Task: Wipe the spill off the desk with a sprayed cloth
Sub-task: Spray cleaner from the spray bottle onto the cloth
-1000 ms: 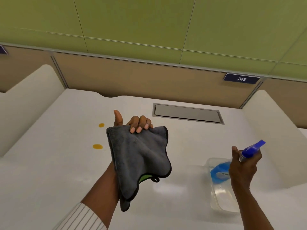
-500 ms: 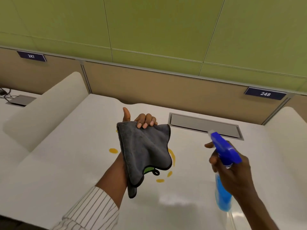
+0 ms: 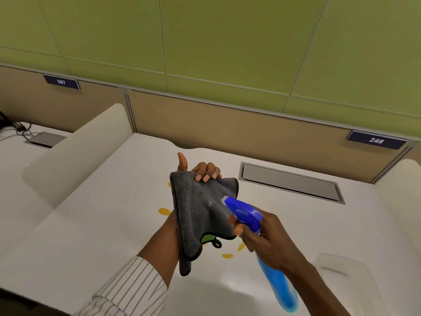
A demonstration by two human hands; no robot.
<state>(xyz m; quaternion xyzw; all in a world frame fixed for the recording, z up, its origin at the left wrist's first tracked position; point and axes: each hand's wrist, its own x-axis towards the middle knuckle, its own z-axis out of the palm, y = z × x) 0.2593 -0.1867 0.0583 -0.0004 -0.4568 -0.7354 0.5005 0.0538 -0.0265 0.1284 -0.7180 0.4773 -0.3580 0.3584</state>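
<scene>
Here, through the head camera, we look down on a white desk with beige partitions behind it. Our left hand is raised above the desk, fingers curled over the top edge of a grey cloth and thumb pointing up; the cloth is gripped there and hangs down over the palm and wrist, a small loop dangling at its lower edge. Our right hand is closed round the neck of a blue spray bottle, a finger on the trigger, and the nozzle sits just beside the cloth's face, pointing at it; the bottle's body runs down and right, blurred. The spill lies on the desk as several yellow spots, one left of the cloth, others below it near the right hand, and part of it is hidden behind the cloth. A grey hatch is set into the desk farther back, right of the hands. Number plates reading 247 and 248 are fixed to the partitions.
</scene>
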